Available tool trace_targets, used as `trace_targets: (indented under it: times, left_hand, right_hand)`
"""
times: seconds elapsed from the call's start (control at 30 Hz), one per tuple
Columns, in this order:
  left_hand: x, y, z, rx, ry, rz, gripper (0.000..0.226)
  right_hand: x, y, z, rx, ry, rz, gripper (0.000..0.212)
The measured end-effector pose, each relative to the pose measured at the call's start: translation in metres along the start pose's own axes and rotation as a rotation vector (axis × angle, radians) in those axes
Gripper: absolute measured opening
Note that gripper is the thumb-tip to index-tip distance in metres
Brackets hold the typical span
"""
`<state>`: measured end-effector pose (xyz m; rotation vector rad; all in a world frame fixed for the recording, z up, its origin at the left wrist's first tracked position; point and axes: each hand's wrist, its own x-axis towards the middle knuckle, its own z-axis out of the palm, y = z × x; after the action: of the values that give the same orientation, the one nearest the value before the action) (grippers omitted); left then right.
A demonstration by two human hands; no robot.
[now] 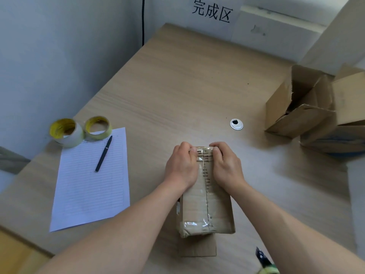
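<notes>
Left hand (pixel 181 165), right hand (pixel 227 165) gripping taped box (pixel 199 206), tape rolls (pixel 66 132), pen (pixel 104 153), paper (pixel 88 190), open cartons (pixel 302 107)

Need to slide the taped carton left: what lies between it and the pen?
Between pen and carton, the head view shows only lined paper, then bare desk.
</notes>
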<state>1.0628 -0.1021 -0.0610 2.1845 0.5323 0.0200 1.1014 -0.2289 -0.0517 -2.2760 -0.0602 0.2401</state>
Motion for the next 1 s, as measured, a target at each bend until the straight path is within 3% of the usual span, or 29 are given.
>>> trace_targets:
  times: [0.2,0.43,0.6,0.8,0.93,1.0]
  left_hand:
    - [0.003,-0.003,0.004,-0.152,0.056,-0.051,0.028]
    - [0.004,-0.003,0.007,-0.308,0.072,-0.107,0.029]
    - [0.004,-0.002,0.005,-0.215,0.076,-0.174,0.035]
    - [-0.001,0.008,-0.001,0.12,0.011,-0.236,0.067]
    - [-0.001,0.007,-0.007,0.073,-0.002,-0.215,0.046]
    - [0.0,-0.003,-0.012,-0.098,-0.001,-0.214,0.046]
  right_hand:
    - [0.003,0.012,0.003,0.262,-0.018,0.1,0.026]
    - [0.008,0.017,0.008,0.214,0.013,0.089,0.038]
    - [0.01,0.014,0.008,0.096,0.036,0.09,0.041]
    - [0.011,0.013,0.009,0.002,0.037,0.048,0.041]
    - [0.013,0.014,0.009,-0.01,0.038,0.038,0.039]
    - [0.013,0.015,0.009,-0.011,0.041,0.046,0.04]
